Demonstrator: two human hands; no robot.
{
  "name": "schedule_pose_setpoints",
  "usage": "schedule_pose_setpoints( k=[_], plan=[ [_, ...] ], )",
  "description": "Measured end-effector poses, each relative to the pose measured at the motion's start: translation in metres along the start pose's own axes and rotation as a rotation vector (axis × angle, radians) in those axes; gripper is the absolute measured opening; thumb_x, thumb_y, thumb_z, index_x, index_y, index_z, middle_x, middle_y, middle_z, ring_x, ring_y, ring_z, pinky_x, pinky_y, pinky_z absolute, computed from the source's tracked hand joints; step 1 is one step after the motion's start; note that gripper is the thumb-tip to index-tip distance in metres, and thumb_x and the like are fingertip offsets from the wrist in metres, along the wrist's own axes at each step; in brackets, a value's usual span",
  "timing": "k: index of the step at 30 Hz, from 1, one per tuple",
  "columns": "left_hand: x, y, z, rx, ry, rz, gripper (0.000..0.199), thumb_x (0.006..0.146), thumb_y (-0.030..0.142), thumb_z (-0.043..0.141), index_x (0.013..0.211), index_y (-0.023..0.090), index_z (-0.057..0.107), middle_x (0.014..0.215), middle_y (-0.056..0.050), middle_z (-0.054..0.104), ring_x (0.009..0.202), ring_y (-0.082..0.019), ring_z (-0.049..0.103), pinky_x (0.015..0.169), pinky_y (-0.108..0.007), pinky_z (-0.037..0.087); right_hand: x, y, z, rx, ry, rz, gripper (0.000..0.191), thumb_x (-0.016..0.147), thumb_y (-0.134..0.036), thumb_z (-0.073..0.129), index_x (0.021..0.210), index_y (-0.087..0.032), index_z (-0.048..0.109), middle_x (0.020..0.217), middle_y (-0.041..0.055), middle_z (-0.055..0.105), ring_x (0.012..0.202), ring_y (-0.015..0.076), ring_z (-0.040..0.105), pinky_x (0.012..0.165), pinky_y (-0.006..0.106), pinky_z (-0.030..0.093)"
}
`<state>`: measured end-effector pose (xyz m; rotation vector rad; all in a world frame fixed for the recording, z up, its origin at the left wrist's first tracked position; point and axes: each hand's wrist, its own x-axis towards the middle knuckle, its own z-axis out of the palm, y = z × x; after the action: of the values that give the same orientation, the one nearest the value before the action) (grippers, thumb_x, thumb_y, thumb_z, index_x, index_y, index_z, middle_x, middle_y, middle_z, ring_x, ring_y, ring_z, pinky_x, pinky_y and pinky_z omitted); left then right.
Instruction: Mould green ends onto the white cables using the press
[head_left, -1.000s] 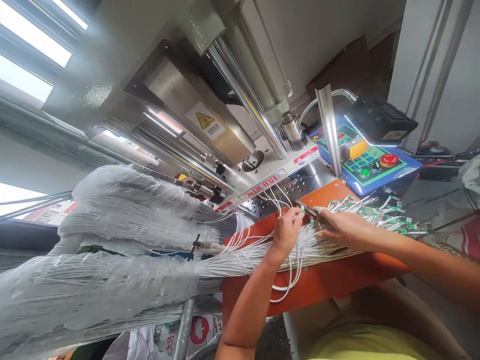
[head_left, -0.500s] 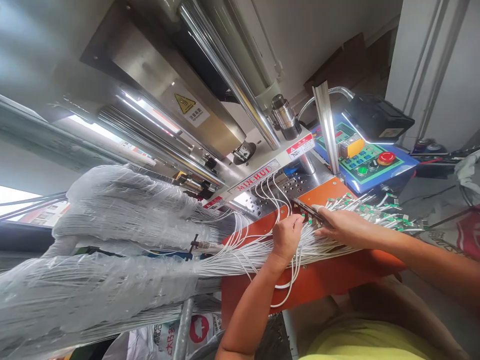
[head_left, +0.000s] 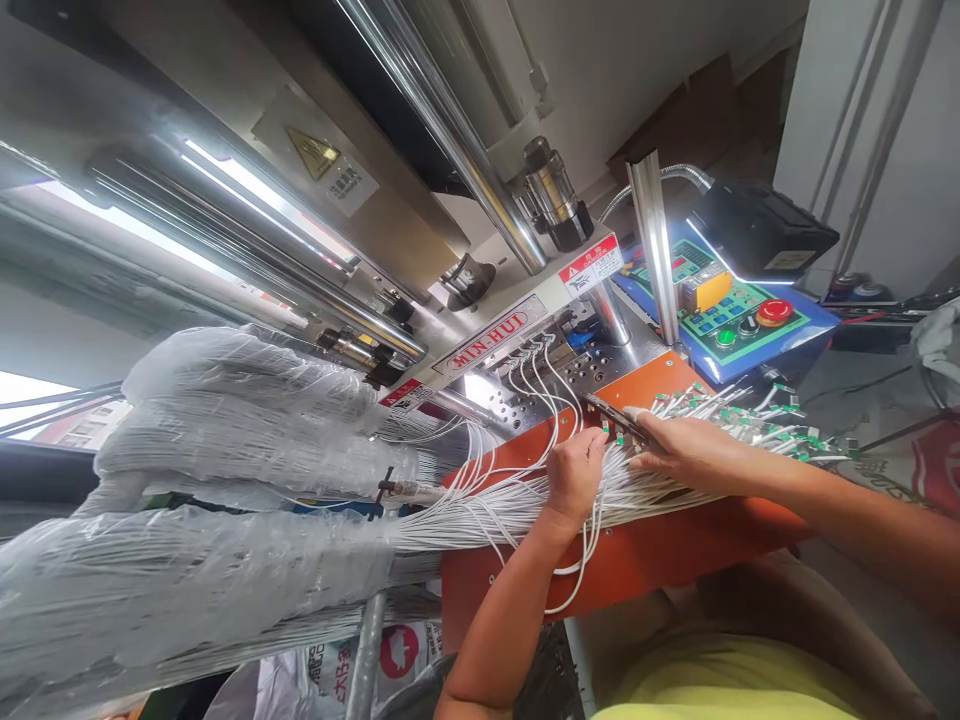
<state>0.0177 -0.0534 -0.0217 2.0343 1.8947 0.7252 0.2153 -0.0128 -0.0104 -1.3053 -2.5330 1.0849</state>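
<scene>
Room on the near side, barriers beyond
Bare bench (head_left: 675,545) lies nearside of the right hand (head_left: 679,452); wires (head_left: 480,515) crowd the left hand's (head_left: 576,472) left; press (head_left: 491,345) and post (head_left: 652,250) stand beyond both.

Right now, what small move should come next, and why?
Probably use the left hand to straighten the nearest green-tipped cable end beside the metal bar: that hand is curled right by the tip, while the right hand grips the bar.
</scene>
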Motion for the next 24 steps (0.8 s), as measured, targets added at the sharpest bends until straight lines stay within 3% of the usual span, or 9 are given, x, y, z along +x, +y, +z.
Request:
schedule_pose_setpoints(
  k=[8,15,24],
  plan=[
    [-0.0015,-0.001,0.0001,-0.029,-0.01,-0.042,0.026,0.093,0.03,0.048,0.086,0.02,0.072,0.074,-0.002,0.07,0.065,-0.012,0.058,0.066,-0.02,0.041,0.0002,0.0013,0.0005,0.014,-0.005,-0.002,0.048,0.088,-0.048,0.047,0.127,-0.021,0.039,0.102,0.012,0.067,0.091,0.0312,0.064,0.07,0.033,0.041],
    [-0.0026,-0.0034,0.0019,-0.027,-0.003,-0.023,0.026,0.093,0.031,0.049,0.088,0.02,0.072,0.079,-0.002,0.072,0.068,-0.013,0.061,0.068,-0.021,0.043,-0.0019,-0.0021,-0.004,-0.012,-0.006,-0.003,0.034,0.089,-0.048,0.045,0.11,-0.021,0.045,0.092,0.0094,0.067,0.083,0.0288,0.064,0.065,0.031,0.04],
    [0.0005,-0.0077,0.0055,-0.056,-0.003,-0.033,0.024,0.093,0.031,0.05,0.09,0.021,0.072,0.08,-0.002,0.073,0.071,-0.014,0.064,0.069,-0.022,0.044,-0.0018,-0.0027,-0.0047,-0.023,-0.006,-0.002,0.045,0.089,-0.047,0.045,0.124,-0.02,0.041,0.098,0.0112,0.067,0.087,0.0298,0.064,0.066,0.032,0.039]
  ],
)
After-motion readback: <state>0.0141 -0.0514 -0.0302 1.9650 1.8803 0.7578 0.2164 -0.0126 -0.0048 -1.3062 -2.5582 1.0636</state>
